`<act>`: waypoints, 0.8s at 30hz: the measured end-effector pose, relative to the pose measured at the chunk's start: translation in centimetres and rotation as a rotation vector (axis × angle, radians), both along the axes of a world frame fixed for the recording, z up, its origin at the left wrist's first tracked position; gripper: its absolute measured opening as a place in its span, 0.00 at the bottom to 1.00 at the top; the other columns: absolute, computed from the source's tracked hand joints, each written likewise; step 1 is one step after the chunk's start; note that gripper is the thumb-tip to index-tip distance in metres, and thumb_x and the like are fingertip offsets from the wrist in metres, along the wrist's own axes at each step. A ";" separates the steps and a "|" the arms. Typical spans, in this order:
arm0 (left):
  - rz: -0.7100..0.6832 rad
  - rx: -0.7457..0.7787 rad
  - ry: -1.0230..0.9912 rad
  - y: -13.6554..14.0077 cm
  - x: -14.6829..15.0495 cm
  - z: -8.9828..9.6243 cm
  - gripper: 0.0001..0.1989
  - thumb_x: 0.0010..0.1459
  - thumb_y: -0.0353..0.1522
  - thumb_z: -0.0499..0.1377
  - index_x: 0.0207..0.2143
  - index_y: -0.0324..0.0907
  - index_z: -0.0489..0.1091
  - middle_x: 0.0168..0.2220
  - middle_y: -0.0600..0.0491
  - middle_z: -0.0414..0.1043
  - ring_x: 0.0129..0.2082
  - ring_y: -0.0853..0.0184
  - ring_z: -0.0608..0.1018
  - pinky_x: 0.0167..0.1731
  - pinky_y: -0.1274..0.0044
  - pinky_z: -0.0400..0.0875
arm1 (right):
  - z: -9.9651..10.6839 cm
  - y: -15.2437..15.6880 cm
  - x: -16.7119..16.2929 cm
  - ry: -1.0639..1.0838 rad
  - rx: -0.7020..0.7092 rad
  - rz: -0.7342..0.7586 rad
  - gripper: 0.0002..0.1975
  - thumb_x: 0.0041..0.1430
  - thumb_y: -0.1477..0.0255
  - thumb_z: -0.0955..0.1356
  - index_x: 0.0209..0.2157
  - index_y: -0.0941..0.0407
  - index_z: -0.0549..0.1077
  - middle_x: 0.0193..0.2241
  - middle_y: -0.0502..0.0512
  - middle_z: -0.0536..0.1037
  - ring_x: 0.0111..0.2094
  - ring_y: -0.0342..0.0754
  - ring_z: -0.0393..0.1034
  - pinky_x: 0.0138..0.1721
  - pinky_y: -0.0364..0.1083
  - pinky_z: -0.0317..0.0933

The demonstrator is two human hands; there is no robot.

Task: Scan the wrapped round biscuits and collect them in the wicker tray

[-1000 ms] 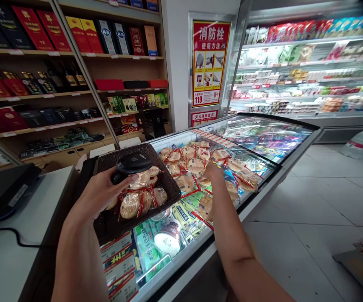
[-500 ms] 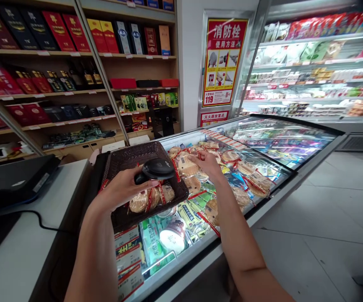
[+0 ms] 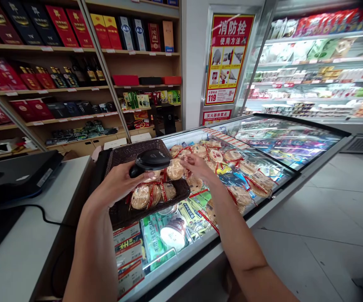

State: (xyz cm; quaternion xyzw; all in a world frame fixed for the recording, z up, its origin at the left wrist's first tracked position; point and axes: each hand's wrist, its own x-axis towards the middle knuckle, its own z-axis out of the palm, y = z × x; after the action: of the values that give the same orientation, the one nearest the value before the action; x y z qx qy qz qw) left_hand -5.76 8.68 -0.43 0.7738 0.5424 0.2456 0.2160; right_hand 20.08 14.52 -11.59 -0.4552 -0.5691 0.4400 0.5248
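Holding a black scanner (image 3: pixel 152 160) with the left hand (image 3: pixel 117 180), gripping around its handle, above the dark woven basket (image 3: pixel 128 153). Pinching one round wrapped biscuit packet (image 3: pixel 174 169) between the fingertips of the right hand (image 3: pixel 185 162), just beside the scanner. Seeing more packets (image 3: pixel 144 196) inside the basket, many others (image 3: pixel 215 155) on the glass freezer top (image 3: pixel 290 136).

One camera, worn on the head, faces forward and down, with the dark-brown rectangular woven basket (image 3: pixel 123 153) close below. Light-brown wooden shelving (image 3: pixel 137 66) stands farther off, ahead and to the left.
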 end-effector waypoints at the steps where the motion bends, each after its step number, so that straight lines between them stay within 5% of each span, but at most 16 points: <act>1: 0.020 0.004 0.003 0.0 -0.1 0.0 0.27 0.50 0.56 0.59 0.35 0.41 0.75 0.24 0.54 0.71 0.23 0.68 0.68 0.22 0.79 0.59 | 0.0 -0.1 -0.4 -0.017 -0.005 0.090 0.21 0.50 0.53 0.72 0.38 0.54 0.75 0.28 0.50 0.77 0.28 0.46 0.71 0.27 0.44 0.65; 4: 0.048 -0.002 -0.002 -0.2 -0.2 0.2 0.28 0.49 0.56 0.59 0.35 0.41 0.75 0.24 0.54 0.71 0.23 0.67 0.70 0.20 0.79 0.59 | -0.2 -0.1 -1.1 -0.247 0.036 0.181 0.16 0.51 0.57 0.73 0.30 0.56 0.75 0.24 0.49 0.75 0.29 0.45 0.70 0.32 0.44 0.64; 10: 0.015 -0.004 -0.005 0.0 -0.2 0.4 0.28 0.48 0.56 0.61 0.36 0.42 0.76 0.23 0.55 0.71 0.22 0.67 0.70 0.20 0.79 0.61 | 0.0 0.6 -1.1 -0.549 0.146 -0.210 0.17 0.50 0.61 0.75 0.39 0.55 0.76 0.34 0.51 0.79 0.35 0.46 0.72 0.41 0.45 0.62; 15: 0.002 -0.009 0.080 0.3 -1.2 0.5 0.26 0.45 0.57 0.62 0.29 0.44 0.75 0.20 0.54 0.71 0.21 0.66 0.69 0.18 0.78 0.62 | 2.1 -1.0 2.1 -0.654 0.108 -0.303 0.09 0.59 0.64 0.70 0.39 0.53 0.76 0.38 0.52 0.80 0.40 0.48 0.74 0.43 0.45 0.63; 19: -0.109 -0.030 0.150 0.6 -1.8 0.2 0.21 0.50 0.53 0.61 0.32 0.44 0.76 0.20 0.56 0.70 0.21 0.67 0.68 0.18 0.79 0.61 | 2.7 -5.4 8.1 -0.904 -0.081 -0.405 0.12 0.62 0.63 0.67 0.39 0.55 0.76 0.40 0.58 0.80 0.42 0.52 0.74 0.44 0.47 0.63; 22: -0.202 -0.038 0.149 0.7 -1.2 0.0 0.21 0.51 0.51 0.61 0.36 0.45 0.76 0.19 0.57 0.69 0.20 0.66 0.68 0.18 0.79 0.61 | 0.9 -9.3 11.9 -1.107 -0.464 -0.635 0.23 0.64 0.54 0.63 0.44 0.60 0.76 0.45 0.69 0.78 0.49 0.63 0.72 0.47 0.55 0.62; 24: -0.253 -0.010 0.136 0.5 -0.3 0.0 0.21 0.49 0.51 0.62 0.37 0.46 0.77 0.21 0.56 0.71 0.21 0.65 0.70 0.18 0.78 0.61 | -1.1 -11.3 13.2 -1.120 -0.583 -0.698 0.30 0.61 0.49 0.63 0.49 0.61 0.73 0.48 0.72 0.76 0.52 0.65 0.71 0.49 0.57 0.61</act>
State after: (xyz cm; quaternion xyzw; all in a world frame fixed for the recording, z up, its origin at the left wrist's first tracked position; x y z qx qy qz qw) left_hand -6.08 9.18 -0.38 0.8498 0.4553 0.1608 0.2116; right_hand 33.32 3.26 -12.67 -0.8893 -0.4333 0.0813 0.1215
